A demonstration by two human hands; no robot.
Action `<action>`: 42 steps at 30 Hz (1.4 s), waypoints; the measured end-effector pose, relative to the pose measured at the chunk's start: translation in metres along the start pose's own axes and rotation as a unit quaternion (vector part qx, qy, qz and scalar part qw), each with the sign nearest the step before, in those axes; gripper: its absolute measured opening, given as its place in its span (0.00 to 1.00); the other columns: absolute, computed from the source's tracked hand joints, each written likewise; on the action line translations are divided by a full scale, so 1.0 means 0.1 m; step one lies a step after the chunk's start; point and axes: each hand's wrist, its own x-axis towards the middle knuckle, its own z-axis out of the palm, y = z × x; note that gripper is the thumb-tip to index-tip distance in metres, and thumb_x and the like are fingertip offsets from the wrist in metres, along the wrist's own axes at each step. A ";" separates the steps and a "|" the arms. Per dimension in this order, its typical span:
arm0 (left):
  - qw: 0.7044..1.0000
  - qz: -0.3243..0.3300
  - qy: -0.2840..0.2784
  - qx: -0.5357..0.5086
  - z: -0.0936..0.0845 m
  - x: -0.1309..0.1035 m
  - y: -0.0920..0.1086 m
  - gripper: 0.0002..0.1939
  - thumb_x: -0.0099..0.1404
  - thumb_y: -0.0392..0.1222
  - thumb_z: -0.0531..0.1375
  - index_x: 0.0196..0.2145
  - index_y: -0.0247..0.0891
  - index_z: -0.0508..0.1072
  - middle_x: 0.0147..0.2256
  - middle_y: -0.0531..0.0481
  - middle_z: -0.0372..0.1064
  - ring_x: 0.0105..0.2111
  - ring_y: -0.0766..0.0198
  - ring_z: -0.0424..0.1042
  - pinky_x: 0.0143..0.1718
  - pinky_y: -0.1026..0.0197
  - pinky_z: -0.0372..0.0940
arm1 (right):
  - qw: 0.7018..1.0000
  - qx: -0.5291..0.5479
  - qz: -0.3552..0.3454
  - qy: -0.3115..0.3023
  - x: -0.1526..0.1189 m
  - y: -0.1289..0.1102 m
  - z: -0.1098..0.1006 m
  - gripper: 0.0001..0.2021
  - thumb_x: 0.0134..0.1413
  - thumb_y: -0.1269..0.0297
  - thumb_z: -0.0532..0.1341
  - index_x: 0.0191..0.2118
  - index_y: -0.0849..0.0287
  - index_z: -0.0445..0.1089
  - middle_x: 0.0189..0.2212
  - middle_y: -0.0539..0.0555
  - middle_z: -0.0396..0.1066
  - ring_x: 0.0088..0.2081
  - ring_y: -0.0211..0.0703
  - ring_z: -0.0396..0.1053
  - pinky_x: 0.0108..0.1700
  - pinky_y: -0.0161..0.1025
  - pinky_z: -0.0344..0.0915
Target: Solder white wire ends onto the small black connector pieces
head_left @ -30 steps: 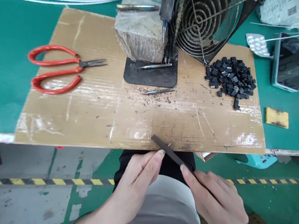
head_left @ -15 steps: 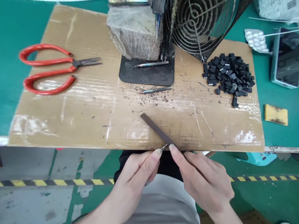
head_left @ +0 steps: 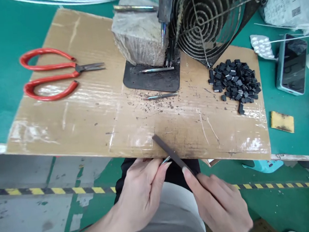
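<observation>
the left hand (head_left: 144, 189) pinches a thin metal tip (head_left: 166, 160) between thumb and fingers; the right hand (head_left: 218, 200) is closed round a flat dark file (head_left: 170, 152), which slants up and leftward over the front edge of the cardboard (head_left: 90, 128), crossing the tip's end; bare cardboard lies between file and red-handled scissors (head_left: 54, 72)
</observation>
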 end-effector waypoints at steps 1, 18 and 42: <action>1.000 0.005 -0.002 0.003 0.00 0.00 0.00 0.13 0.73 0.28 0.50 0.32 0.41 0.64 0.26 0.55 0.66 0.26 0.63 0.65 0.31 0.61 0.59 | 1.000 -0.008 0.005 0.000 -0.03 0.00 -0.02 0.15 0.71 0.78 0.56 0.47 0.61 0.80 0.29 0.49 0.80 0.27 0.35 0.71 0.34 0.37 0.65; 0.994 -0.056 -0.012 -0.089 -0.05 0.05 0.04 0.17 0.73 0.30 0.51 0.25 0.41 0.59 0.21 0.59 0.58 0.21 0.68 0.57 0.26 0.63 0.55 | 0.999 0.022 -0.033 -0.024 -0.02 0.04 0.05 0.21 0.69 0.81 0.53 0.59 0.63 0.76 0.35 0.52 0.79 0.32 0.37 0.71 0.35 0.36 0.67; 0.855 -0.296 -0.132 -0.405 -0.06 0.01 -0.09 0.35 0.74 0.67 0.53 0.18 0.42 0.54 0.19 0.58 0.47 0.22 0.65 0.47 0.27 0.56 0.47 | 0.999 0.023 -0.016 0.019 -0.12 0.06 0.11 0.20 0.69 0.81 0.55 0.58 0.61 0.76 0.31 0.50 0.79 0.29 0.35 0.72 0.33 0.37 0.67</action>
